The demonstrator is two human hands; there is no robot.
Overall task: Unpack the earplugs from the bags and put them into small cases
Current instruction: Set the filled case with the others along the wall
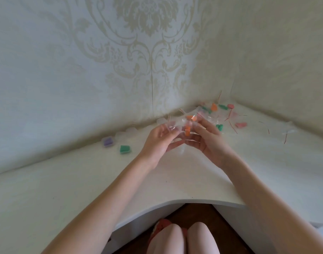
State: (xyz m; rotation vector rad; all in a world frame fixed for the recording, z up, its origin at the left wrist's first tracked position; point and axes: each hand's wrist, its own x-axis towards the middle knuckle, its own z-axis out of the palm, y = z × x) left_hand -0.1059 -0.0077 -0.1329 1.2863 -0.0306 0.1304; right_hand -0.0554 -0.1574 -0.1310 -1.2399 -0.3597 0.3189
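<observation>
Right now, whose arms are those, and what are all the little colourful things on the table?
The camera sits on a person's head and looks down, so those arms are the person's own. The left hand and right hand together hold a clear plastic bag with orange earplugs inside. They sit at a white corner desk. On the left lie a purple case and a green case. In the corner lies a pile of more bags with green, orange and pink earplugs.
</observation>
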